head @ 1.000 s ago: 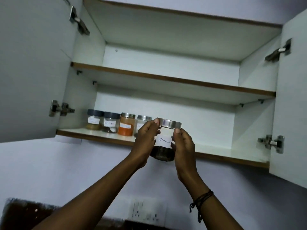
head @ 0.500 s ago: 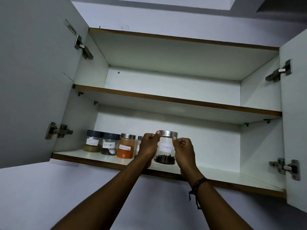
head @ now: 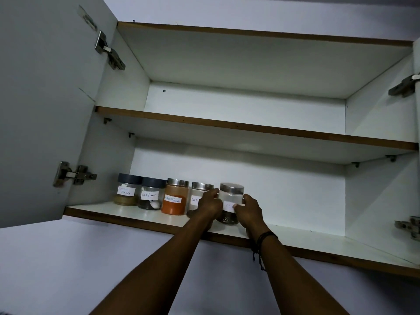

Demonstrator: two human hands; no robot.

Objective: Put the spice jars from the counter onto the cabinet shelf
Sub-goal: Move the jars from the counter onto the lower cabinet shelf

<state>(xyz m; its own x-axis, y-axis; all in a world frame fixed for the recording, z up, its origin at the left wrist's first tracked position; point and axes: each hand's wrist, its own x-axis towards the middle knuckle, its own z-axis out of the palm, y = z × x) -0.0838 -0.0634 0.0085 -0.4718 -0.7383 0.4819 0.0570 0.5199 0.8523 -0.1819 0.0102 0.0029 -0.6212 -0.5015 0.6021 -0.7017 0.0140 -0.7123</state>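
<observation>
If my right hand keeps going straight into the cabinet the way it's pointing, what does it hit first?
Probably nothing beyond what it already holds: the right hand grips the cloves jar, so the jar leads. Behind it the lower shelf looks free up to the cabinet's back wall, though depth is hard to judge.

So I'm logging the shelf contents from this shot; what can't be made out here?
- Head view: the cloves jar label is partly covered by the right hand.
- The fourth jar shows only "Black"; the left hand hides the rest.
- The leftmost jar label's top line is too small to read.
- The counter lies below the frame.
</observation>
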